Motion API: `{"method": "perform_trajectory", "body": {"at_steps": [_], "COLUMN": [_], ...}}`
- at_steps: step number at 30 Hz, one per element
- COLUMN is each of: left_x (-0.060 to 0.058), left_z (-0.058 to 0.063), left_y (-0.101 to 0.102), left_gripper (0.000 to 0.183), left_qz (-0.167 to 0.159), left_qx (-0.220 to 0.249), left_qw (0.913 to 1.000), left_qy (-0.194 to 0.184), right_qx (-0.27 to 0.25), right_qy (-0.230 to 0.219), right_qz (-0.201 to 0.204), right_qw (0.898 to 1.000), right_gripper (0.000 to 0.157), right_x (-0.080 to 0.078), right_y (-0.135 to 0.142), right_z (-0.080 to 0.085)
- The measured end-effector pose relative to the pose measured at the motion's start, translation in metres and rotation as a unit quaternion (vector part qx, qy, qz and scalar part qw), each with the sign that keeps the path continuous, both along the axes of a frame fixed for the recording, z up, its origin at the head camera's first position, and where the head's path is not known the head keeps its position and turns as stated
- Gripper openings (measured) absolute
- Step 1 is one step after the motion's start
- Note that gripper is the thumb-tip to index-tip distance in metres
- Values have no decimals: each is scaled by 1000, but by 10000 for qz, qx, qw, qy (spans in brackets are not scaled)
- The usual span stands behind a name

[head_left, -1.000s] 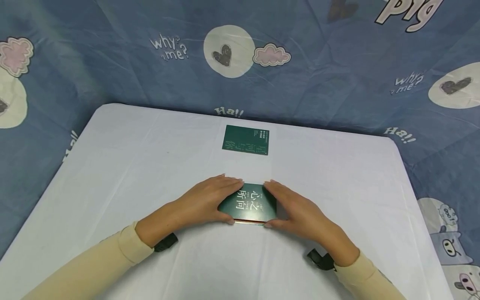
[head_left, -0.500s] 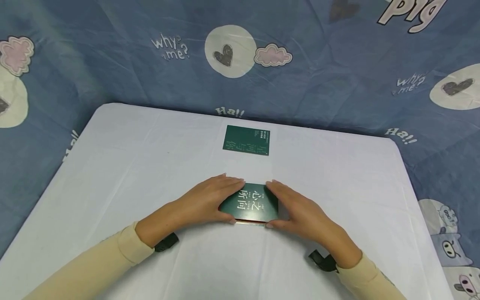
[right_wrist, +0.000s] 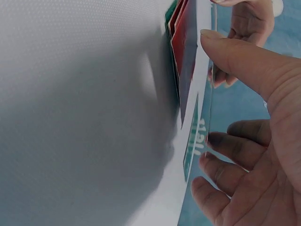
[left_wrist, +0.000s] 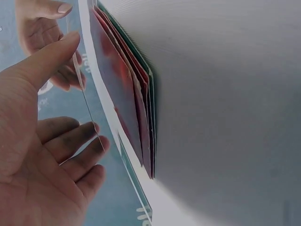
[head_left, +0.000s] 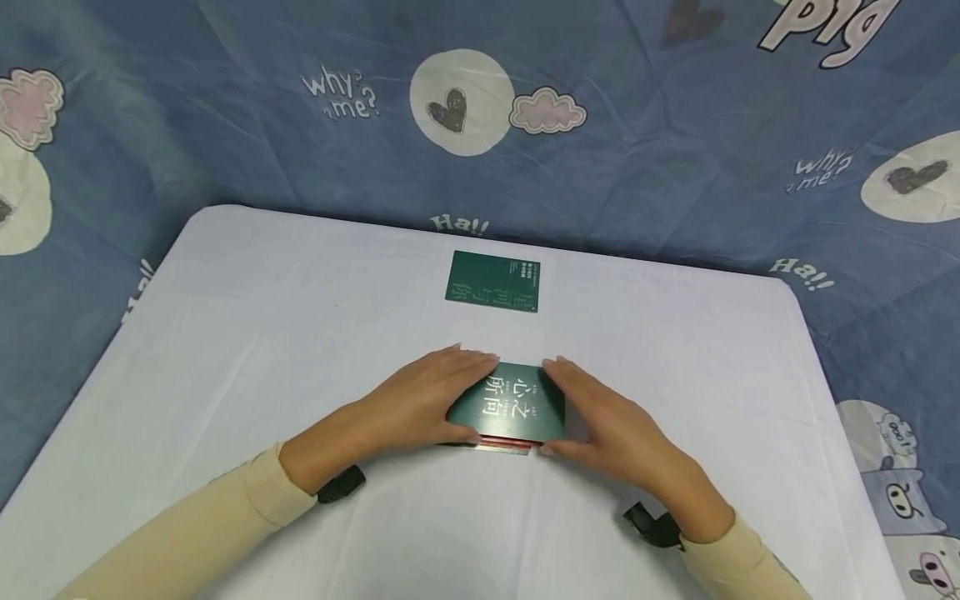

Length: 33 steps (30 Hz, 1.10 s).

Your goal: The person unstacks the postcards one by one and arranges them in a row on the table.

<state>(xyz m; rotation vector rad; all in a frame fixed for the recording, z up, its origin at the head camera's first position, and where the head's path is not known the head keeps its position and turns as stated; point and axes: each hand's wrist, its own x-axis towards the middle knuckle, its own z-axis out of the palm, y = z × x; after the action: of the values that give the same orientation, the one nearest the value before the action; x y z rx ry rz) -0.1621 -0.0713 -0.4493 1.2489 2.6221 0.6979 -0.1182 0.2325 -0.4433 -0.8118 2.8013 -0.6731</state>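
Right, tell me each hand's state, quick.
Left hand: holding the green card at its left end, between thumb and fingers.
Right hand: holding the same card at its right end, likewise.

The held card (head_left: pixel 512 403) looks glossy (the tablecloth (head_left: pixel 322 321), woven, matt).

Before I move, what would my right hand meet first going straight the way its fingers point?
Likely the dark green rectangular card lying flat farther out on the white-covered table, though your right hand might pass above it.
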Motion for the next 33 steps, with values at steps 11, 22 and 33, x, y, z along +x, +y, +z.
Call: {"method": "perform_trajectory", "body": {"at_steps": [11, 22, 33], "left_x": [-3, -3, -8], "left_z": [0, 0, -3], "left_y": [8, 14, 20], "left_gripper": [92, 91, 90], "left_qz": [22, 229, 148], "left_qx": [-109, -168, -183], "left_qw": [9999, 9993, 9996], "left_qy": [2, -236, -131], "right_qx": [127, 230, 225], "right_qy": [-37, 12, -69], "right_qz": [-200, -348, -468], "right_qw": [9997, 9991, 9986], "right_gripper": [103, 104, 104], "right_x": [1, 0, 0], "right_y": [4, 7, 10], "right_z": [0, 0, 1]}}
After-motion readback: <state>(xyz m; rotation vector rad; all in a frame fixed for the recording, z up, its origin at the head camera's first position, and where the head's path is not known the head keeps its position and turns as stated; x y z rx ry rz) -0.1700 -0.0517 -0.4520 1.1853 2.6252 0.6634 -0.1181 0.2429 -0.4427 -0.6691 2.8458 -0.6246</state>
